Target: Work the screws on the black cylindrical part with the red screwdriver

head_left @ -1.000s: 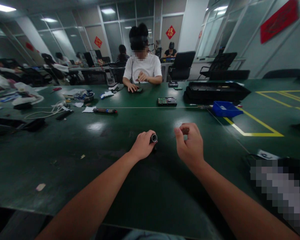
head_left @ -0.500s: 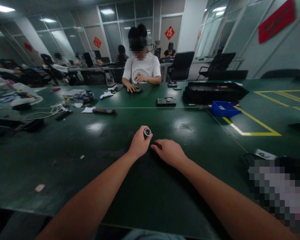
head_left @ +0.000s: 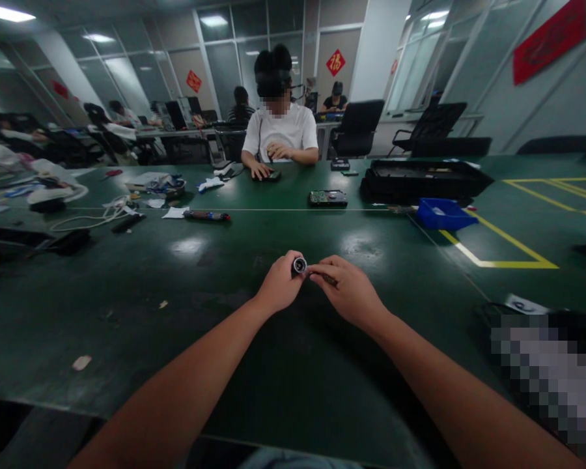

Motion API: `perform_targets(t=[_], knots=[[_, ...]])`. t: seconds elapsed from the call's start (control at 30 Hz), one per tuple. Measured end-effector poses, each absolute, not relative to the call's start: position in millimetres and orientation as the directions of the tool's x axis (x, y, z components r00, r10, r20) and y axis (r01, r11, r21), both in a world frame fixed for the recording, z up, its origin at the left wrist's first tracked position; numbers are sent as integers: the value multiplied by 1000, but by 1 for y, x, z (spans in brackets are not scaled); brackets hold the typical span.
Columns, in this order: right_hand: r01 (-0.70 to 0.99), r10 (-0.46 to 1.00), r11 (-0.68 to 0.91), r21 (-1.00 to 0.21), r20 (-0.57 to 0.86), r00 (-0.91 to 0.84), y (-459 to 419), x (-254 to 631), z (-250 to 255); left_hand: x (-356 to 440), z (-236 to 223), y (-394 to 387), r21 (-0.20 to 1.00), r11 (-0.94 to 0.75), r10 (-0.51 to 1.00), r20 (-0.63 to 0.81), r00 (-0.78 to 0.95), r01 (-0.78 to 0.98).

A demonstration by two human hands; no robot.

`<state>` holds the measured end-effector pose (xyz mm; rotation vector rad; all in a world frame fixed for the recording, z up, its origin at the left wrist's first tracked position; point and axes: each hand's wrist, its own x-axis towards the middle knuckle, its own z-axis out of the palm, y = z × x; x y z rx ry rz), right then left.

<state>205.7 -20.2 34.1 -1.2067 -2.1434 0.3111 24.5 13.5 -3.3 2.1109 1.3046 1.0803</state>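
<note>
My left hand is closed around a dark cylinder with a silvery ring at its end, perhaps a flashlight tube. That round end faces up toward me and looks hollow, with a small dark centre. Just to its right, my right hand is closed in a pinch, its fingertips at the ring's edge. Something slim and brownish shows between those fingers, too small to name. Both hands are above the green tabletop, and most of the cylinder is hidden by my left hand.
Across the table a person in a white shirt handles a small dark device. A hard drive, black tray and blue bin lie beyond my hands. A marker-like tool and white cable are left; a blurred-out object is right.
My right hand has come up against the cylinder's end, and a slim brownish thing now shows in its fingers. My left hand with the cylinder has shifted slightly right.
</note>
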Motion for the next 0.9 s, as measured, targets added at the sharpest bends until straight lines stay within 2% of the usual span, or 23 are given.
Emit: perform_targets(t=[0.13,0.4,0.9], knots=[[679,829,530,-507,478,-290,-22,204,36,28,-1,9,671,-516,856,383,348,532],[704,821,534,-467,485,-301,-22,202,32,33,0,5,632,-568,818,365,445,527],[701,912,372,-608,381,-154,-24,202,41,32,5,2,616,-601,793,382,474,510]])
